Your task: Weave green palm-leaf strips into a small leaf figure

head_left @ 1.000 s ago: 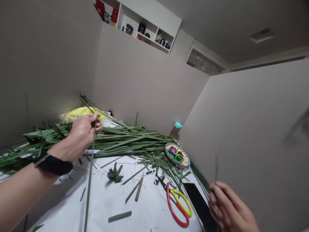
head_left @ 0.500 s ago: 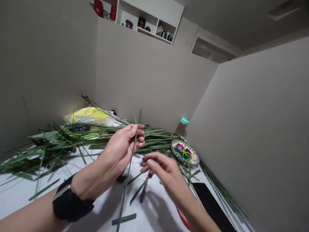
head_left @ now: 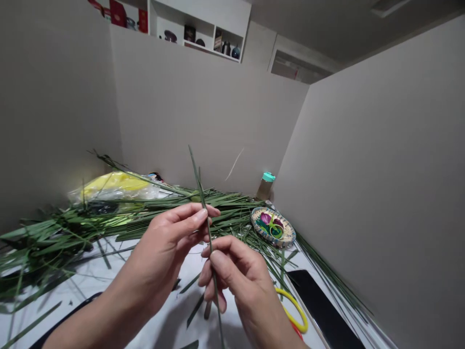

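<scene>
Right hand point(head_left: 241, 278) joins left hand point(head_left: 172, 237); both now pinch narrow leaf strip point(head_left: 209, 233), leaving it held at two points. Leaf pile point(head_left: 232, 206) along far edge of tabletop point(head_left: 96, 278).

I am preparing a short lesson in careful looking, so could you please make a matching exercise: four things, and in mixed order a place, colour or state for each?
1. Leaf strip
2. Bottle
3. Round basket
4. Flat black device

A. Has a turquoise lid
B. Lies beside a yellow handle loop
C. Pinched by the left hand and right hand
D. Contains purple and green pieces

Pairs: 1-C; 2-A; 3-D; 4-B
</scene>
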Available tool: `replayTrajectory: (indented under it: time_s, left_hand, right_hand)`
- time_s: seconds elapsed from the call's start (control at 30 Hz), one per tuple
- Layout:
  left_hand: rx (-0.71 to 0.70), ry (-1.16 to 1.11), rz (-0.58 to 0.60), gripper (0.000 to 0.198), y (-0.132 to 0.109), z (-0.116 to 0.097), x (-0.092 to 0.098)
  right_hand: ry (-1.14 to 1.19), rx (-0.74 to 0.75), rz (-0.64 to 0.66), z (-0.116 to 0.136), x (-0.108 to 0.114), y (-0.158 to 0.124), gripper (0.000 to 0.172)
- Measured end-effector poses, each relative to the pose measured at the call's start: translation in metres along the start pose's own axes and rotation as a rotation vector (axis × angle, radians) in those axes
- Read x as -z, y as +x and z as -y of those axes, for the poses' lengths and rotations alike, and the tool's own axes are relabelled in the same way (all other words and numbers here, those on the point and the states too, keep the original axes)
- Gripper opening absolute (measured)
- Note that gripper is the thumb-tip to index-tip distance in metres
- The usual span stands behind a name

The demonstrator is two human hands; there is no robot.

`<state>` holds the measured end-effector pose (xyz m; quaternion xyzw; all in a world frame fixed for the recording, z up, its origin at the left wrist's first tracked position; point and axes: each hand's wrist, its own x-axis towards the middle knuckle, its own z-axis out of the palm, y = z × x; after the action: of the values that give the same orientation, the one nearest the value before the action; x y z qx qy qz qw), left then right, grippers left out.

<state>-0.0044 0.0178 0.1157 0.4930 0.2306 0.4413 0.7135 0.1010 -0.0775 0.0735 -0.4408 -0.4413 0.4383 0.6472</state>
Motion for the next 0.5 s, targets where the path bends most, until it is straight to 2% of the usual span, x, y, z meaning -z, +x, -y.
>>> replayTrajectory:
  time_s: [0.07,0.23,0.37,0.5]
  left_hand:
    - [0.014,0.042,0.001,0.034,-0.002,-0.001,0.000]
    - [-0.053,0.086,-0.045,0.028,-0.003,-0.005,0.000]
    - [-0.082,0.122,-0.045,0.025,-0.004,-0.007,0.003]
    - [-0.069,0.141,-0.017,0.024,-0.008,-0.008,0.003]
  right_hand:
    - [-0.007,0.020,-0.009,0.000,0.000,0.001,0.036]
    - [-0.039,0.077,-0.021,0.000,-0.001,0.000,0.030]
    - [-0.084,0.084,-0.037,0.012,-0.001,-0.001,0.021]
    - [-0.153,0.169,-0.093,0.026,-0.002,0.001,0.011]
